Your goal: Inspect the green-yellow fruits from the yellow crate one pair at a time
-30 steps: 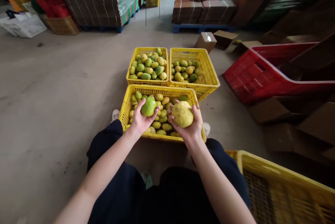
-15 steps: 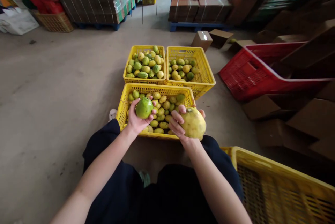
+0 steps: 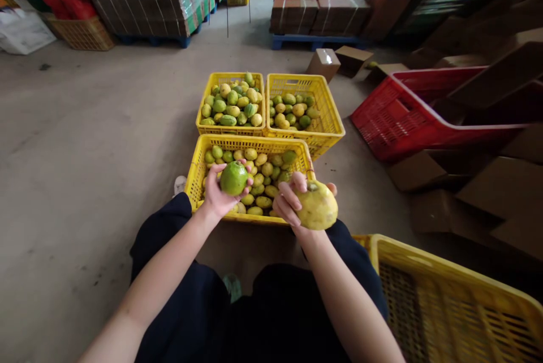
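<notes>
Over the nearest yellow crate (image 3: 195, 173), my left hand (image 3: 215, 196) is closed around a round, glossy green fruit (image 3: 234, 178), palm up. My right hand (image 3: 291, 204) grips a larger, lumpy pale-yellow fruit (image 3: 319, 206) near the crate's right front corner. Some of its fingers are hidden behind that fruit. The two hands are apart. Below them lie many yellow and green oval fruits (image 3: 263, 202); their exact kind I cannot tell.
Two more yellow crates of fruit, a left one (image 3: 199, 120) and a right one (image 3: 333, 117), stand behind. A yellow crate (image 3: 424, 258) sits at my right. Further right are a red crate (image 3: 392, 120) and cardboard boxes (image 3: 449, 221). Stacked cartons (image 3: 297, 15) rest on a blue pallet.
My right hand has tilted the yellow fruit and moved it slightly right and down. My left hand still holds the green fruit, its top turned a little. The view has shifted slightly.
</notes>
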